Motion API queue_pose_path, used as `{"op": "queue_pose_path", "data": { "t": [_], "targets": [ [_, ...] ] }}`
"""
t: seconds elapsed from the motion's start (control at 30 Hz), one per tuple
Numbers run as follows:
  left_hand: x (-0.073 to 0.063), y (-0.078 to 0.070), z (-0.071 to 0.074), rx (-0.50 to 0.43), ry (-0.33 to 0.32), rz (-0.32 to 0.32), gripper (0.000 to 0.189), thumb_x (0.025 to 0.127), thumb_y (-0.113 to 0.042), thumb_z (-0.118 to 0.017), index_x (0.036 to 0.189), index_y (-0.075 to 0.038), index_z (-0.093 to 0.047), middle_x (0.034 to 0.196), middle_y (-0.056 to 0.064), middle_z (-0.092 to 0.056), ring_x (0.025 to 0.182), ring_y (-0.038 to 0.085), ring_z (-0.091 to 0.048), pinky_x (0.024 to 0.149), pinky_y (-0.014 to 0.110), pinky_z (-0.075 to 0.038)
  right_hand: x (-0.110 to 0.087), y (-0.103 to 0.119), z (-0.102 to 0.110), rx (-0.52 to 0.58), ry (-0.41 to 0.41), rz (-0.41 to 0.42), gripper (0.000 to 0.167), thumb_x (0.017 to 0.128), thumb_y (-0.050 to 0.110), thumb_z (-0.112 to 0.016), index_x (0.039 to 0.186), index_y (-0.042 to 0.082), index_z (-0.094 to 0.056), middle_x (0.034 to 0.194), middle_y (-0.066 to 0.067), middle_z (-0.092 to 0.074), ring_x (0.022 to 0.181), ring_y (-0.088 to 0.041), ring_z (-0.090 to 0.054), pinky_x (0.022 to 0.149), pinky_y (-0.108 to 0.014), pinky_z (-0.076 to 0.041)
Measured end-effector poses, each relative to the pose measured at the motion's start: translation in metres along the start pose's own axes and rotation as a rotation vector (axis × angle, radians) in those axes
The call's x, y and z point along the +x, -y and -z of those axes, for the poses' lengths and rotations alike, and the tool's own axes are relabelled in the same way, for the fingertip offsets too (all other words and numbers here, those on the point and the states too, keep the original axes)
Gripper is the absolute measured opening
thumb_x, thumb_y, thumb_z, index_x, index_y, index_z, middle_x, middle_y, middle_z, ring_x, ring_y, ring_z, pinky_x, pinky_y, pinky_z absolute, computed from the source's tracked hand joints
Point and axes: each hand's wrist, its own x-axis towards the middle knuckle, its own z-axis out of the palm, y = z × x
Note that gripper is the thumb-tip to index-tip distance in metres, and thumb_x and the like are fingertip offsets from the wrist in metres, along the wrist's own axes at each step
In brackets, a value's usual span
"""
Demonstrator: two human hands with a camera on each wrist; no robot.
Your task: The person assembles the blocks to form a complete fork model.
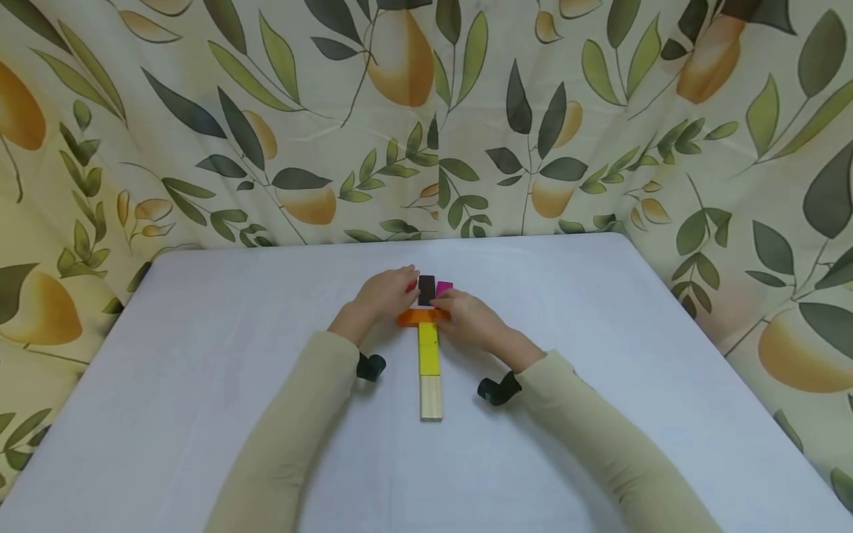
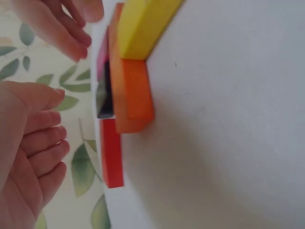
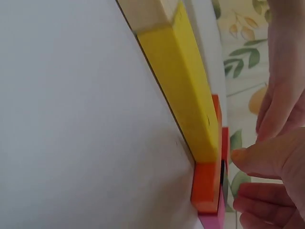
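Observation:
Wooden blocks lie in a line on the white cloth: a plain wood block (image 1: 431, 398), a yellow block (image 1: 429, 348), and an orange block (image 1: 416, 318) set crosswise. Beyond the orange one are a black block (image 1: 426, 290), a magenta block (image 1: 445, 286) and a red block (image 2: 112, 152). My left hand (image 1: 386, 294) is beside the red block, its fingers loosely bent with nothing in them. From the other side, my right hand (image 1: 474, 320) hovers by the black and magenta blocks, its thumb (image 3: 257, 160) and fingers apart and holding nothing.
White cloth (image 1: 220, 385) covers the table around the blocks. A curtain (image 1: 373, 148) patterned with leaves and fruit hangs behind the table's far edge. Black wrist cameras (image 1: 500, 389) hang below both sleeves, close above the cloth.

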Motion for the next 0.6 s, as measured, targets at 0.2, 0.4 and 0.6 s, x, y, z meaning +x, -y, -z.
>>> {"op": "queue_pose_path", "data": {
  "t": [0.2,0.4,0.6],
  "targets": [
    [0.009,0.003,-0.008,-0.042,0.043,0.026,0.051,0.094,-0.028,-0.052,0.139,-0.008,-0.041,0.143,0.007,-0.037,0.130,0.023,-0.034,0.103,0.038,-0.031,-0.012,0.010,-0.005,0.027,-0.037,0.051,0.029,0.084,0.011,-0.066,0.111,0.001,-0.065,0.108,-0.011,-0.061,0.097,-0.022,-0.057,0.085,-0.030,-0.049],
    [0.017,0.006,-0.013,-0.056,0.052,-0.012,0.053,0.094,-0.029,-0.052,0.141,-0.009,-0.038,0.146,0.005,-0.032,0.134,0.019,-0.027,0.106,0.036,-0.025,-0.020,0.018,-0.006,0.013,-0.043,0.117,0.028,0.085,0.012,-0.064,0.111,0.001,-0.064,0.112,-0.013,-0.060,0.100,-0.023,-0.057,0.085,-0.032,-0.048],
    [0.021,0.003,-0.014,-0.060,0.091,-0.019,0.054,0.094,-0.029,-0.052,0.142,-0.010,-0.035,0.148,0.005,-0.028,0.135,0.019,-0.023,0.107,0.038,-0.022,-0.026,0.019,-0.009,-0.017,-0.039,0.154,0.025,0.087,0.011,-0.062,0.110,0.000,-0.064,0.113,-0.013,-0.060,0.103,-0.023,-0.057,0.087,-0.032,-0.047]
  ]
}}
